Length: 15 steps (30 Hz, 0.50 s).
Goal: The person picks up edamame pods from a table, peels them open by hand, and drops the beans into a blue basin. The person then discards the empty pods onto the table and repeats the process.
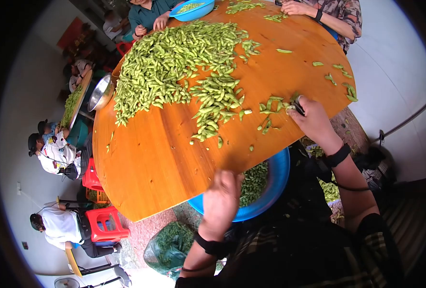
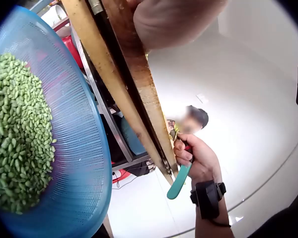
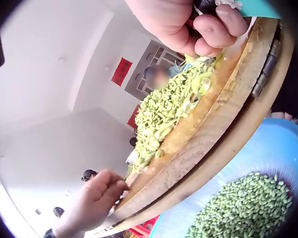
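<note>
I have the right hand (image 1: 315, 120) gripping a teal-handled tool (image 2: 179, 183); curved green pods (image 1: 272, 100), axes mixed, lie just left on the orange wooden table (image 1: 146, 158), farther from the left hand (image 1: 220, 199), whose hold I cannot tell.

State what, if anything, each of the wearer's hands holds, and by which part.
The right hand grips a teal-handled tool by its handle. Whether the left hand holds anything cannot be told.
</note>
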Motion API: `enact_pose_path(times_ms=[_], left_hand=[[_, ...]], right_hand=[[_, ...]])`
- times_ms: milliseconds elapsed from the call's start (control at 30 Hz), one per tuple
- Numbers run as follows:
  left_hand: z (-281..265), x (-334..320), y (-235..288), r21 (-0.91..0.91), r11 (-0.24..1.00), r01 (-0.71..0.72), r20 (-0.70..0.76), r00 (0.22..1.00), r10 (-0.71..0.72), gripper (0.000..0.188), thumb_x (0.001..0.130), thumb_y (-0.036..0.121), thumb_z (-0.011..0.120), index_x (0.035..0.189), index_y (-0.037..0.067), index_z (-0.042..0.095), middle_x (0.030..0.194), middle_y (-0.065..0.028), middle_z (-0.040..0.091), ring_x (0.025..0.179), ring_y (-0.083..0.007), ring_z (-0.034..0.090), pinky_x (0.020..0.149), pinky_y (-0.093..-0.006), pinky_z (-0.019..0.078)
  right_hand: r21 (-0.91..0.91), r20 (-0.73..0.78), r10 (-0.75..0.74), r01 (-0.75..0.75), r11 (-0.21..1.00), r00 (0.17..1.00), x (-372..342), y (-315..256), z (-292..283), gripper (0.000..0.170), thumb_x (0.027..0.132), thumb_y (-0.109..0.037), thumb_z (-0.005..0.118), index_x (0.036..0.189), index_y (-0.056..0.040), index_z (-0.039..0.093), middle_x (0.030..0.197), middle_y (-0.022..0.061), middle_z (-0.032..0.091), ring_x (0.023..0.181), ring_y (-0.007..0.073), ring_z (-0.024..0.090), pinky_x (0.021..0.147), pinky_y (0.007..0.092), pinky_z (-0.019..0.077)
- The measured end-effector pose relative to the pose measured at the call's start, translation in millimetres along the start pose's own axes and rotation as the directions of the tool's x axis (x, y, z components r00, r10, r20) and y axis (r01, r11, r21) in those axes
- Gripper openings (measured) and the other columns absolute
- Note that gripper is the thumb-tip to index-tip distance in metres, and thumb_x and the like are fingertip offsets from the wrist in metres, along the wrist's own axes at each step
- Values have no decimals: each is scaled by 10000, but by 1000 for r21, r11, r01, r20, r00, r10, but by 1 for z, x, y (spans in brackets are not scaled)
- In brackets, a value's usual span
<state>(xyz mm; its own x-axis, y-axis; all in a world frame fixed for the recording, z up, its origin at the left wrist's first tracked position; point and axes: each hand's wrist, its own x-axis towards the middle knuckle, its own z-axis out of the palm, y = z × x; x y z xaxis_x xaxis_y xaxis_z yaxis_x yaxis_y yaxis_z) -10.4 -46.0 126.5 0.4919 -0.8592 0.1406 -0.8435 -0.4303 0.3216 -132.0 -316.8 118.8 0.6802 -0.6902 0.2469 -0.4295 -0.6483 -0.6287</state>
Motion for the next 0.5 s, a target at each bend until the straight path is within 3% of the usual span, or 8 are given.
enact_pose_path(times_ms=[67, 133, 267, 333, 367, 433, 500], left_hand=[[9, -11, 9, -43, 999, -31, 20, 999, 32, 154, 908, 102, 598, 955, 3, 490, 869, -189, 577, 730, -389, 621, 586, -459, 512], [17, -15, 10, -45, 970, -239, -126, 965, 231, 150, 874, 56, 611, 1002, 1, 556, 844, -163, 592, 698, -365, 626, 595, -434, 520], [12, -10, 13, 36, 958, -285, -106, 952, 288, 183, 851, 22, 609, 1034, 19, 610, 845, -154, 601, 681, -358, 622, 610, -410, 522], [-2, 2, 32, -120, 991, -58, -74, 996, 50, 133, 861, 37, 607, 990, 27, 638, 872, -163, 604, 700, -364, 620, 624, -417, 520], [-1, 15, 36, -117, 991, -65, -79, 995, 56, 133, 861, 37, 607, 990, 27, 638, 872, -163, 604, 700, -364, 620, 624, -417, 520], [2, 49, 47, -201, 976, -85, -297, 955, 22, 91, 862, 63, 619, 945, 28, 636, 877, -166, 603, 708, -372, 618, 627, -430, 516], [18, 86, 44, -206, 972, -110, -298, 953, 45, 82, 865, 75, 614, 932, 30, 618, 882, -165, 593, 731, -376, 616, 641, -441, 519]], right_hand=[[-80, -174, -86, 73, 994, 981, 2, 7, -2, 187, 810, -102, 623, 806, 26, 487, 749, 242, 565, 714, 454, 538, 618, 475, 446], [-83, -140, -68, 57, 995, 988, 2, 7, -11, 173, 803, -96, 619, 824, 23, 496, 772, 245, 572, 755, 458, 551, 642, 497, 445], [-61, -132, -115, 107, 992, 985, -5, 15, -14, 148, 798, -76, 601, 867, 18, 510, 811, 255, 584, 805, 457, 569, 665, 510, 448], [-52, -150, -93, 86, 995, 984, -8, 17, -10, 149, 799, -78, 601, 866, 17, 508, 808, 256, 583, 799, 458, 569, 659, 510, 448], [-43, -163, -67, 61, 997, 984, -9, 17, -9, 149, 800, -79, 601, 864, 16, 505, 804, 256, 581, 793, 458, 568, 654, 509, 448], [-32, -165, -49, 44, 999, 985, -10, 17, -10, 153, 811, -88, 607, 865, 12, 504, 778, 251, 576, 775, 458, 569, 639, 501, 447], [65, -179, -7, 19, 998, 984, -8, 22, -7, 156, 825, -100, 616, 862, 9, 511, 762, 248, 578, 761, 458, 570, 629, 491, 449]])
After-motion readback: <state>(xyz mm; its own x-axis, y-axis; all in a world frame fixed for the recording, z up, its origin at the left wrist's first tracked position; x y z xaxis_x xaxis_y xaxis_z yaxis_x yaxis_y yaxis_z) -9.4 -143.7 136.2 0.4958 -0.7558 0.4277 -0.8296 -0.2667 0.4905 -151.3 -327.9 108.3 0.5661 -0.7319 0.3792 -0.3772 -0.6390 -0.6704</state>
